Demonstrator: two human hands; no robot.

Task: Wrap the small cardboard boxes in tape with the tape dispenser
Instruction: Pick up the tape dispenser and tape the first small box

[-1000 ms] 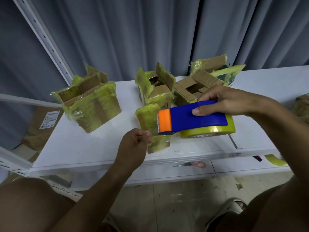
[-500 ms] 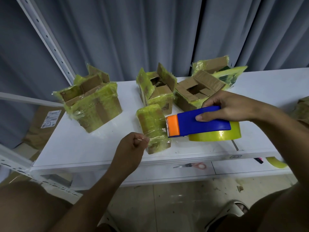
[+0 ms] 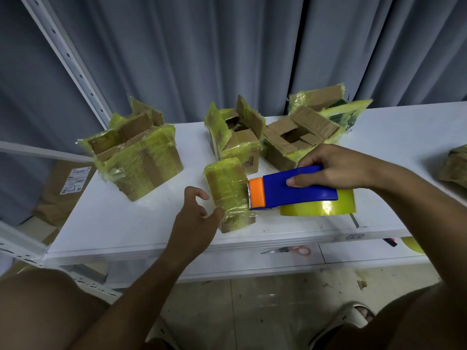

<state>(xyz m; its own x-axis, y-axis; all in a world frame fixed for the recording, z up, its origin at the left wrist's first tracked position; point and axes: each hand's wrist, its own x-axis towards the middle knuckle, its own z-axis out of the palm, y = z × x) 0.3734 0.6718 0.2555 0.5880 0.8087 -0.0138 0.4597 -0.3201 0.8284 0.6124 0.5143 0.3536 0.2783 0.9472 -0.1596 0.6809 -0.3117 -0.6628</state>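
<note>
Work surface: white shelf top (image 3: 106, 223) is carrying all the boxes; grey curtain (image 3: 227, 59) is hanging behind it.
Small box: small cardboard box (image 3: 227, 193), already covered in yellow tape, is sitting near the front edge of the shelf top, between the two hands.
Tape dispenser: blue tape dispenser (image 3: 298, 189) is lying level just right of the small box, its orange toothed end (image 3: 256, 193) touching the box's right side; yellow tape roll (image 3: 318, 207) is showing below the blue body.
Right hand: right hand (image 3: 336, 170) is gripping the dispenser from above, thumb on the near face, fingers curled over the far edge.
Left hand: left hand (image 3: 197, 213) is spreading its fingers loosely and holding nothing; the thumb is touching the small box's lower left side, the other fingers sitting just beside it.
Other boxes: large taped box (image 3: 141, 162) is standing well to the left with flaps up; two more open boxes (image 3: 240, 140) (image 3: 295, 140) are standing behind the small box.
Lower shelf: scissors (image 3: 288, 250) with pink handles are lying beneath the shelf top's front edge.
</note>
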